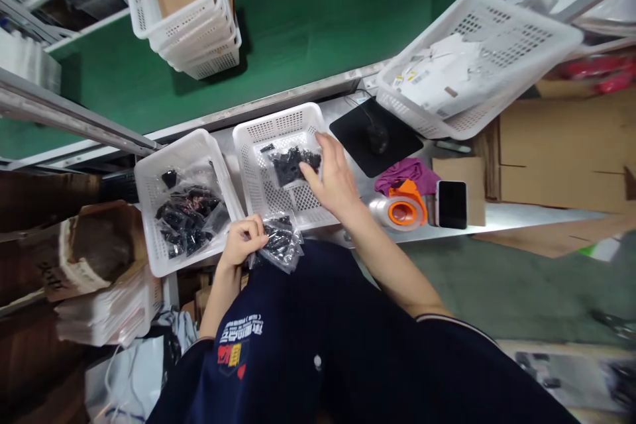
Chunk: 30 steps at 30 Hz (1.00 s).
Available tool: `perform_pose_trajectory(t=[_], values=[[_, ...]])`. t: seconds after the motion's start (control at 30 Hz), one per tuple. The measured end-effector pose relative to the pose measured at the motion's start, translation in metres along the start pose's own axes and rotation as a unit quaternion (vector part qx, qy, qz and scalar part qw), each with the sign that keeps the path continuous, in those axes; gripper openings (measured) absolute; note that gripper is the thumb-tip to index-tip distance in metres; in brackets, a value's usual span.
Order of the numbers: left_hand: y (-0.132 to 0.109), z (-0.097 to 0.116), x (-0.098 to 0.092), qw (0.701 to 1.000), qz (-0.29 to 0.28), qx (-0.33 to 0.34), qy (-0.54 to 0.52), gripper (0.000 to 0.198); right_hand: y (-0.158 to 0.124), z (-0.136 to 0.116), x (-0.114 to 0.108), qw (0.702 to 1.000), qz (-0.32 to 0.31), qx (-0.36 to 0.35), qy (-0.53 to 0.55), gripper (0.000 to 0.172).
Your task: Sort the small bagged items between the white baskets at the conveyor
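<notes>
My left hand is closed in a pinch on a clear plastic bag of small black parts, held at the near edge of the bench, just over my lap. My right hand reaches into the middle white basket. Its fingers are stretched out, with the tips resting on another clear bag of black parts that lies on the basket floor. To the left stands a second white basket holding several similar bags.
A tape roll with an orange core, a purple cloth, a phone and a black mouse on its pad lie to the right. A tilted white basket of papers sits beyond. Stacked baskets rest on the green conveyor.
</notes>
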<state>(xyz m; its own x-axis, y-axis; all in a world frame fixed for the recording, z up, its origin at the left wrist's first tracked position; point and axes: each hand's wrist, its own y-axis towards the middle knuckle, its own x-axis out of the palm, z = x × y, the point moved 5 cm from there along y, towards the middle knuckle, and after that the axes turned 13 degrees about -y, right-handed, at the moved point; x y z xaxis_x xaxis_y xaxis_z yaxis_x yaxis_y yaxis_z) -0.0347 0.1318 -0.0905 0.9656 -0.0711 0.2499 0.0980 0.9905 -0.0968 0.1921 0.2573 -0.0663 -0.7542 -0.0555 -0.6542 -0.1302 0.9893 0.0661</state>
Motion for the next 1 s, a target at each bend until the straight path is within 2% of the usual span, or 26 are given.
perform_pose_trajectory(t=[0.03,0.1,0.17,0.2,0.23,0.3,0.33,0.37,0.43,0.47,0.57,0.63,0.7,0.83,0.9,0.93,0.97,1.0], values=[[-0.002,0.002,-0.001,1.0,-0.004,0.014,0.004,0.061,-0.001,0.005,0.008,0.999,-0.038,0.005,-0.015,0.07],[-0.004,0.005,-0.001,0.999,-0.017,0.037,0.006,0.06,-0.013,0.01,0.033,0.98,-0.199,-0.001,0.026,0.073],[-0.006,0.005,0.0,0.998,-0.026,0.052,-0.001,0.058,-0.039,0.004,0.056,0.923,-0.367,-0.029,0.115,0.067],[-0.007,0.005,-0.001,0.998,-0.024,0.057,-0.004,0.057,-0.052,-0.002,0.062,0.899,-0.407,-0.041,0.155,0.063],[-0.007,0.004,-0.003,0.998,-0.012,0.063,-0.009,0.054,-0.062,-0.006,0.065,0.891,-0.412,-0.046,0.184,0.059],[-0.006,-0.001,-0.01,0.997,0.03,0.057,-0.038,0.042,-0.076,-0.012,0.063,0.911,-0.354,-0.031,0.209,0.047],[-0.006,-0.004,-0.013,0.996,0.05,0.043,-0.061,0.043,-0.082,-0.013,0.06,0.924,-0.319,-0.014,0.21,0.04],[-0.007,-0.009,-0.015,0.994,0.059,0.018,-0.088,0.057,-0.087,-0.014,0.057,0.934,-0.292,0.004,0.206,0.035],[-0.009,-0.02,-0.013,0.989,0.038,-0.061,-0.132,0.088,-0.097,-0.014,0.051,0.945,-0.259,0.034,0.196,0.033],[-0.012,-0.026,-0.01,0.984,0.012,-0.107,-0.145,0.094,-0.101,-0.014,0.048,0.949,-0.247,0.045,0.191,0.034],[-0.021,-0.042,-0.001,0.96,-0.053,-0.222,-0.163,0.075,-0.103,-0.012,0.037,0.964,-0.21,0.053,0.152,0.036],[-0.025,-0.05,0.001,0.948,-0.05,-0.267,-0.166,0.065,-0.091,-0.009,0.029,0.979,-0.165,0.041,0.108,0.037],[-0.026,-0.054,0.001,0.944,-0.027,-0.285,-0.163,0.063,-0.067,-0.003,0.022,0.99,-0.108,0.03,0.088,0.041],[-0.021,-0.05,0.002,0.956,0.015,-0.249,-0.153,0.062,-0.015,0.019,0.017,0.997,-0.018,0.041,0.059,0.053],[-0.018,-0.044,0.001,0.966,0.043,-0.214,-0.136,0.06,-0.004,0.027,0.022,0.998,-0.029,0.047,0.041,0.072],[-0.018,-0.04,0.0,0.971,0.058,-0.195,-0.123,0.059,-0.004,0.028,0.028,0.995,-0.069,0.046,0.052,0.081],[-0.017,-0.037,0.0,0.976,0.07,-0.176,-0.108,0.058,-0.009,0.028,0.036,0.987,-0.135,0.039,0.075,0.083],[-0.017,-0.033,-0.001,0.98,0.079,-0.158,-0.092,0.057,-0.019,0.025,0.046,0.97,-0.22,0.027,0.104,0.079]])
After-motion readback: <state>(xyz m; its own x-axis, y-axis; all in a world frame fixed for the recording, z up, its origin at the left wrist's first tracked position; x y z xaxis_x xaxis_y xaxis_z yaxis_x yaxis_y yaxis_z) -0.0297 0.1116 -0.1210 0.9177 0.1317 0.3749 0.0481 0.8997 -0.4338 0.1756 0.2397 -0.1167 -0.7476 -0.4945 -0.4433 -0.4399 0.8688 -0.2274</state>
